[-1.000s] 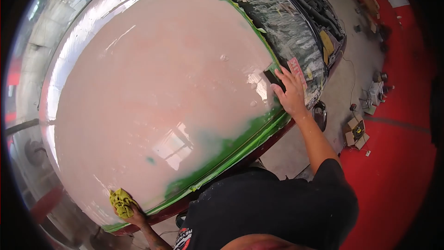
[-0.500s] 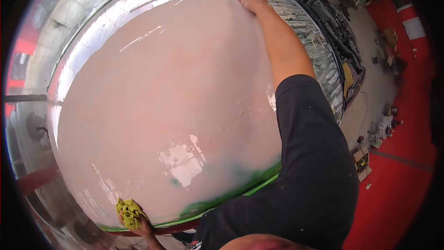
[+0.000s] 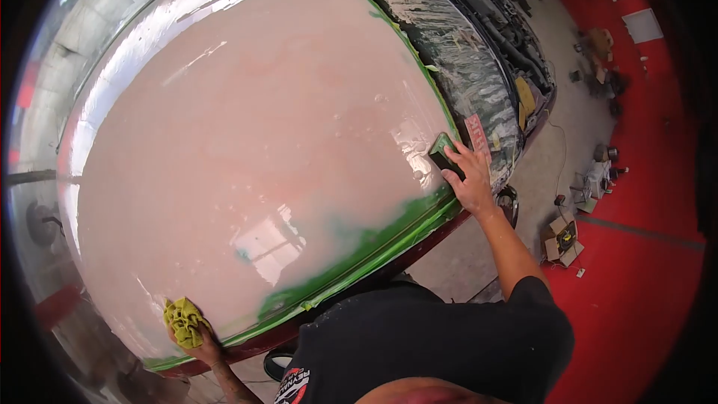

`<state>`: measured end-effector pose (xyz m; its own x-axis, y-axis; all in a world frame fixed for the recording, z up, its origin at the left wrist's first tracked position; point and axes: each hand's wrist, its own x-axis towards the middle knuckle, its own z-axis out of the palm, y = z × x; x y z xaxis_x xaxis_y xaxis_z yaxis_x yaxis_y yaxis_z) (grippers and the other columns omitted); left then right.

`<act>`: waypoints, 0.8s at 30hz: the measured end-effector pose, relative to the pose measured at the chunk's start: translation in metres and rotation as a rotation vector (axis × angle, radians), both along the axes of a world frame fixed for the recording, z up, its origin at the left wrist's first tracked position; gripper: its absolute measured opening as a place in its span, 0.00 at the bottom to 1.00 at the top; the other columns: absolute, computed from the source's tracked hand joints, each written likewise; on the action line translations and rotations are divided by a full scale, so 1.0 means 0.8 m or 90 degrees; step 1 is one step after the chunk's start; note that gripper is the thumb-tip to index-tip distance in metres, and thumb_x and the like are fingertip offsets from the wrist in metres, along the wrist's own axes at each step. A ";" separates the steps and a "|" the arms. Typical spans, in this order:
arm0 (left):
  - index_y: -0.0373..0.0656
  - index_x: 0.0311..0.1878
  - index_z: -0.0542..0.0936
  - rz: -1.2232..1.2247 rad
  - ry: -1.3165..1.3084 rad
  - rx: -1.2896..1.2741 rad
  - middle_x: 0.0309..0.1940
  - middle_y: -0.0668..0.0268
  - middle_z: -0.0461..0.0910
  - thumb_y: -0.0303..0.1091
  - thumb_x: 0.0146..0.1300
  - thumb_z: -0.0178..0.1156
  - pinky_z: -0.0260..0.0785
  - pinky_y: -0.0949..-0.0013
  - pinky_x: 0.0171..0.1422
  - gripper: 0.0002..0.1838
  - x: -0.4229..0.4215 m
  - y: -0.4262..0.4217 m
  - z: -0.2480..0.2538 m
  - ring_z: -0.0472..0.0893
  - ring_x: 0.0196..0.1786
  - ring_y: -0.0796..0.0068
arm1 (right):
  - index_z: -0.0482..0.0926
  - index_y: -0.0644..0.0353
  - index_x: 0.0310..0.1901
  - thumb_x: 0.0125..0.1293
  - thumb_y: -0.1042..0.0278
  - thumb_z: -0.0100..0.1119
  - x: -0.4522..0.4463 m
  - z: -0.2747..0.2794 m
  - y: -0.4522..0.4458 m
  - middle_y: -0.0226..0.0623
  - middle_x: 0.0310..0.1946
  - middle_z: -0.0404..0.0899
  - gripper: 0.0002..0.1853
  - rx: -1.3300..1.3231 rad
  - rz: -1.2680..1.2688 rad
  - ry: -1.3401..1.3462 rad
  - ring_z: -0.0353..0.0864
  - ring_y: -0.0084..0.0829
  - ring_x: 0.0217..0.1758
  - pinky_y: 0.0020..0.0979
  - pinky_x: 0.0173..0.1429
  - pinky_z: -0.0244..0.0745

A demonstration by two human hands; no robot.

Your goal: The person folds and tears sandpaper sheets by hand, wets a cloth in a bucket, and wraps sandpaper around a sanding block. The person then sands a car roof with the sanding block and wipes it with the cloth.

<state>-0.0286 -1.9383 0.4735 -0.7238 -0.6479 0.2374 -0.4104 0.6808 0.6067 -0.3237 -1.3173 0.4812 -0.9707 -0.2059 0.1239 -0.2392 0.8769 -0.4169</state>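
Observation:
A wet, pinkish car roof fills the middle of the head view, with green patches along its near edge. My right hand grips a dark sanding block, pressed flat on the roof near its right corner, beside the green-taped edge. At the lower left, my left hand is closed on a crumpled yellow-green cloth, which rests on the roof near its edge. The cloth hides part of that hand's fingers.
Streaked plastic film covers the windshield area right of the roof. Beyond it lies the open engine bay. An open cardboard box stands on the floor at the right, near a red floor area.
My right hand went out to the roof's far edge with the block, then came back to the near right corner. My left hand stays at the lower left with the cloth.

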 end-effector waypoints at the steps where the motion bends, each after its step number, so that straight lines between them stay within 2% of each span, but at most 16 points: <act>1: 0.34 0.69 0.61 0.000 0.002 -0.006 0.60 0.54 0.72 0.28 0.63 0.64 0.67 0.61 0.66 0.33 0.001 -0.002 0.000 0.74 0.60 0.62 | 0.80 0.57 0.61 0.60 0.68 0.67 -0.012 -0.001 -0.004 0.44 0.65 0.75 0.25 -0.009 0.009 0.005 0.73 0.45 0.55 0.40 0.64 0.66; 4: 0.34 0.69 0.61 0.020 0.009 -0.002 0.60 0.55 0.72 0.28 0.63 0.64 0.66 0.61 0.66 0.33 0.005 -0.001 -0.003 0.73 0.60 0.63 | 0.81 0.53 0.59 0.59 0.63 0.68 -0.099 -0.010 -0.035 0.38 0.64 0.76 0.24 0.001 0.027 0.058 0.73 0.44 0.53 0.41 0.63 0.68; 6: 0.34 0.69 0.61 0.007 0.009 0.025 0.60 0.55 0.72 0.27 0.63 0.63 0.65 0.60 0.68 0.33 0.005 0.000 -0.001 0.73 0.61 0.62 | 0.81 0.51 0.59 0.59 0.62 0.67 -0.199 -0.028 -0.069 0.37 0.63 0.76 0.24 -0.015 0.081 0.133 0.73 0.44 0.54 0.42 0.63 0.68; 9: 0.33 0.70 0.61 0.009 0.050 0.044 0.61 0.54 0.71 0.27 0.63 0.63 0.64 0.61 0.69 0.34 -0.001 0.008 0.000 0.73 0.62 0.62 | 0.81 0.47 0.59 0.64 0.53 0.61 -0.369 -0.051 -0.136 0.35 0.64 0.77 0.23 0.010 0.095 0.156 0.73 0.46 0.58 0.44 0.65 0.69; 12: 0.33 0.70 0.61 0.015 -0.012 -0.041 0.61 0.53 0.71 0.28 0.63 0.63 0.63 0.61 0.70 0.34 0.010 0.000 -0.003 0.72 0.62 0.61 | 0.78 0.39 0.63 0.68 0.47 0.56 -0.509 -0.059 -0.211 0.32 0.65 0.75 0.23 0.083 0.033 0.086 0.72 0.46 0.65 0.46 0.69 0.68; 14: 0.33 0.70 0.61 0.016 -0.016 -0.039 0.61 0.53 0.71 0.29 0.63 0.63 0.63 0.61 0.70 0.34 0.004 0.005 0.004 0.73 0.62 0.61 | 0.77 0.36 0.64 0.69 0.46 0.55 -0.558 -0.063 -0.238 0.32 0.64 0.76 0.23 0.098 0.009 0.069 0.71 0.46 0.66 0.46 0.69 0.68; 18: 0.33 0.69 0.62 0.015 -0.035 -0.052 0.61 0.53 0.71 0.30 0.63 0.63 0.64 0.60 0.68 0.33 0.000 0.010 0.010 0.73 0.61 0.60 | 0.77 0.32 0.64 0.69 0.45 0.55 -0.537 -0.052 -0.239 0.32 0.62 0.77 0.23 0.146 -0.036 0.045 0.71 0.48 0.66 0.49 0.68 0.69; 21: 0.33 0.69 0.63 0.018 -0.010 -0.018 0.61 0.53 0.71 0.30 0.64 0.64 0.65 0.60 0.67 0.33 0.000 0.009 0.004 0.73 0.61 0.60 | 0.77 0.34 0.64 0.67 0.47 0.57 -0.435 -0.058 -0.191 0.30 0.63 0.76 0.23 0.115 -0.044 0.144 0.74 0.47 0.61 0.48 0.65 0.70; 24: 0.33 0.68 0.63 0.030 -0.005 -0.029 0.61 0.53 0.72 0.30 0.65 0.64 0.65 0.60 0.67 0.32 -0.006 0.014 0.007 0.74 0.60 0.61 | 0.80 0.42 0.62 0.66 0.51 0.60 -0.277 -0.039 -0.121 0.34 0.63 0.76 0.23 0.059 -0.045 0.128 0.74 0.46 0.57 0.47 0.64 0.69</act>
<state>-0.0336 -1.9270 0.4788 -0.6951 -0.6696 0.2615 -0.4468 0.6874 0.5726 -0.5452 -1.4140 0.4502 -0.9409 -0.1575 0.2998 -0.2455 0.9270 -0.2836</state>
